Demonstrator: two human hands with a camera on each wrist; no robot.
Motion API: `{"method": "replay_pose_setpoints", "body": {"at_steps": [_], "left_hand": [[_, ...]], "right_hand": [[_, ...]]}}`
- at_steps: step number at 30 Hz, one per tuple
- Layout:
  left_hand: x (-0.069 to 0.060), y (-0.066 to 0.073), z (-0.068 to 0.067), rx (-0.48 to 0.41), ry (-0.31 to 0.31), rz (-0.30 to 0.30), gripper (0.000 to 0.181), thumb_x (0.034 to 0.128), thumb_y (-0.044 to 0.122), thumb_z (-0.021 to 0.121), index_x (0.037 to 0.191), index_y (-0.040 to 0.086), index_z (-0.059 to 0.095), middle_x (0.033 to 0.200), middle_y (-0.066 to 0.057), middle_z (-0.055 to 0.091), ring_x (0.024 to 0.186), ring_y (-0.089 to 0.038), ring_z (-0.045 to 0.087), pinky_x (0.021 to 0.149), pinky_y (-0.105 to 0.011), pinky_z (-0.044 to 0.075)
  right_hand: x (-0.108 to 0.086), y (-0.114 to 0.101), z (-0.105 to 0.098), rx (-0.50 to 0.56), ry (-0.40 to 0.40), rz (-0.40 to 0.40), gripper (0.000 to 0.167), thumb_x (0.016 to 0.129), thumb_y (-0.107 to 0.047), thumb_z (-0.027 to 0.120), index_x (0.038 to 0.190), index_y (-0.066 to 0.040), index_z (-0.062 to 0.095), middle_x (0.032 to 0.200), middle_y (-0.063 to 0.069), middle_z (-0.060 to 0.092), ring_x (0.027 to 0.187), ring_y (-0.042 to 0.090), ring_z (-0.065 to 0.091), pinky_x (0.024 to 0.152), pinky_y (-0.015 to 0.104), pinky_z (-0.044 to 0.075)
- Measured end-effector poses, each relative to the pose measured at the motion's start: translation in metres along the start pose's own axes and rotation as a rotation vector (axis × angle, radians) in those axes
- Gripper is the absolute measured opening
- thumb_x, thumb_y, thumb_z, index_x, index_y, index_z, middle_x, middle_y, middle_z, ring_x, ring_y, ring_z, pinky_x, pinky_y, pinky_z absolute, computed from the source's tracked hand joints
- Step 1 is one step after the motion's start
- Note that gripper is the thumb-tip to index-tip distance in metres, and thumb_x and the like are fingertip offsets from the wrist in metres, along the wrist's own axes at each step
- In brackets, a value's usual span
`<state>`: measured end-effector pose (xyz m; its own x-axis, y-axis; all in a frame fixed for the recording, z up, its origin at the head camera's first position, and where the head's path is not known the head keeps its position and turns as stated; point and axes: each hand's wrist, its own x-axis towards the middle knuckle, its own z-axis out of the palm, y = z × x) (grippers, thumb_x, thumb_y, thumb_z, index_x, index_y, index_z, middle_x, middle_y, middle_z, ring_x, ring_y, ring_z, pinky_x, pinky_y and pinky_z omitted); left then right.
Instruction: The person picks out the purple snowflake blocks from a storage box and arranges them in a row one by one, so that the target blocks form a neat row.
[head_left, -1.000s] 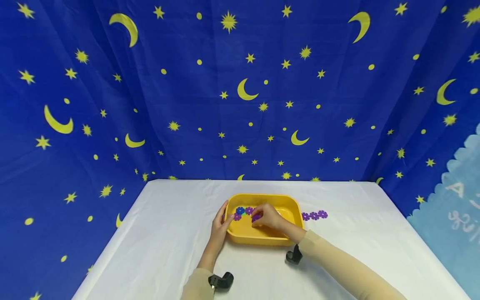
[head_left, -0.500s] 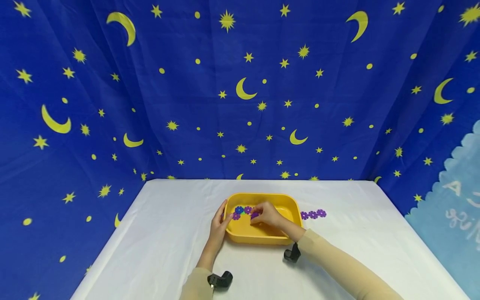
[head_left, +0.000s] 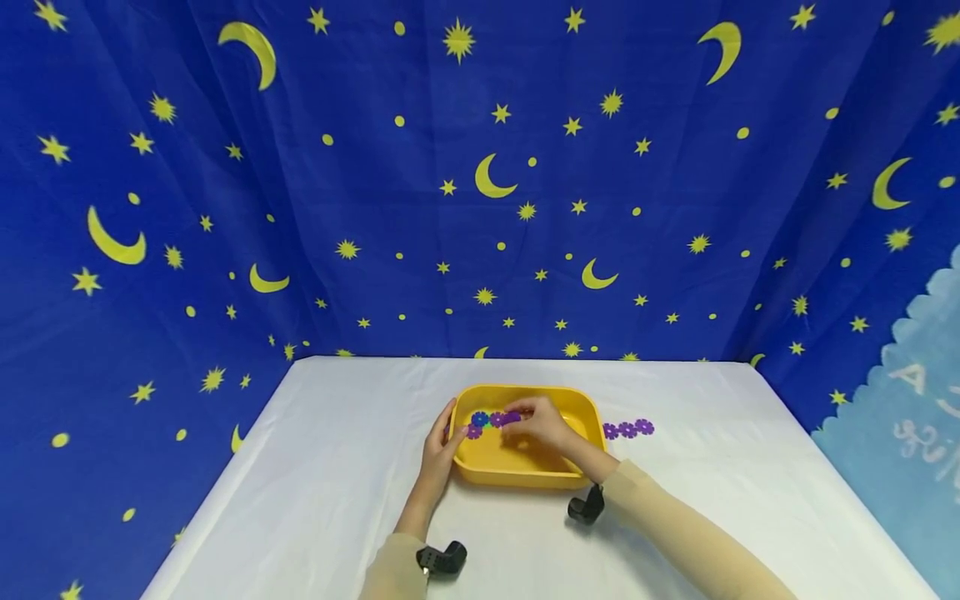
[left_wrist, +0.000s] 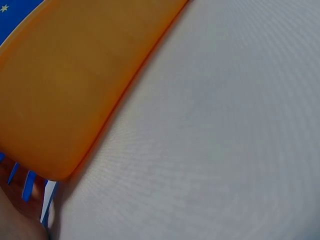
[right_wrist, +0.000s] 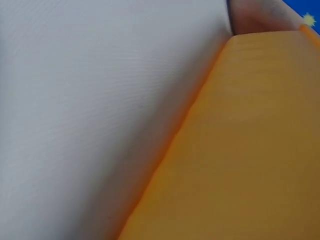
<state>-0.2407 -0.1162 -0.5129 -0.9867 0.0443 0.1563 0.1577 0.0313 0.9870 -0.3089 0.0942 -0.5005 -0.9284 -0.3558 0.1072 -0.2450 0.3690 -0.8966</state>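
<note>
My left hand (head_left: pixel 437 452) holds the left end of a yellow basin (head_left: pixel 517 478), thumb over the rim and fingers along the outer wall. Inside the basin, my right hand (head_left: pixel 547 427) pinches a purple flower-shaped piece (head_left: pixel 512 417) between thumb and fingers. Touching or close beside that piece is another purple flower (head_left: pixel 497 420), then a blue one (head_left: pixel 480 419); a purple one (head_left: pixel 474 432) lies by the left thumb. The left wrist view has the basin's wall (left_wrist: pixel 75 90) and part of the left hand (left_wrist: pixel 17 217). Only basin wall (right_wrist: pixel 240 140) and some skin show in the right wrist view.
Right of the basin, a row of purple flower pieces (head_left: pixel 628 430) lies on the white-covered table (head_left: pixel 300 483). A blue curtain (head_left: pixel 420 208) with yellow moons and stars stands behind and at the sides. A light blue cloth (head_left: pixel 900 417) hangs at the right.
My right hand has risen slightly toward the basin's back wall, and its fingers have spread a little, showing more of the purple piece. My left hand stays on the basin.
</note>
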Motion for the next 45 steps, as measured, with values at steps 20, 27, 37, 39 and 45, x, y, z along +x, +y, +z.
{"method": "replay_pose_setpoints", "body": {"at_steps": [20,27,37,39,45], "left_hand": [[0.012,-0.032,0.002,-0.015,0.045,0.004,0.056,0.0974,0.018,0.052,0.149,0.010,0.031,0.157,-0.011,0.028,0.147,-0.030,0.020,0.122,-0.048,0.014],[0.004,-0.007,0.002,-0.009,0.023,-0.021,0.057,0.0972,0.016,0.052,0.149,0.006,0.030,0.157,-0.013,0.027,0.147,-0.032,0.020,0.122,-0.047,0.016],[-0.001,0.000,0.002,0.018,0.043,-0.016,0.058,0.0968,0.020,0.053,0.148,0.005,0.031,0.156,-0.015,0.029,0.146,-0.034,0.021,0.121,-0.050,0.017],[0.000,0.000,0.002,0.016,0.040,-0.015,0.059,0.0966,0.020,0.053,0.148,0.004,0.031,0.156,-0.016,0.028,0.146,-0.034,0.022,0.121,-0.049,0.019],[0.000,0.001,0.002,0.009,0.026,-0.032,0.060,0.0968,0.022,0.053,0.149,0.008,0.029,0.157,-0.013,0.027,0.146,-0.032,0.023,0.120,-0.046,0.022]], "right_hand": [[-0.015,-0.019,-0.018,0.244,0.171,0.168,0.040,0.076,-0.001,0.075,0.113,0.008,0.063,0.062,-0.008,0.053,0.044,0.004,0.032,0.039,0.013,0.029],[-0.024,-0.022,-0.029,0.226,0.233,0.143,0.041,0.075,-0.001,0.076,0.113,0.008,0.064,0.092,0.010,0.072,0.067,0.000,0.059,0.061,0.013,0.053],[-0.038,-0.020,-0.048,0.237,0.293,0.197,0.044,0.078,-0.003,0.074,0.119,0.008,0.062,0.106,0.015,0.071,0.075,-0.001,0.061,0.071,0.012,0.054],[-0.040,-0.020,-0.052,0.253,0.307,0.200,0.044,0.078,-0.002,0.073,0.119,0.009,0.061,0.104,0.014,0.071,0.073,0.000,0.061,0.069,0.013,0.055],[-0.043,-0.017,-0.067,0.270,0.369,0.222,0.045,0.078,-0.001,0.073,0.120,0.008,0.061,0.106,0.006,0.071,0.076,-0.002,0.060,0.070,0.011,0.055]]}}
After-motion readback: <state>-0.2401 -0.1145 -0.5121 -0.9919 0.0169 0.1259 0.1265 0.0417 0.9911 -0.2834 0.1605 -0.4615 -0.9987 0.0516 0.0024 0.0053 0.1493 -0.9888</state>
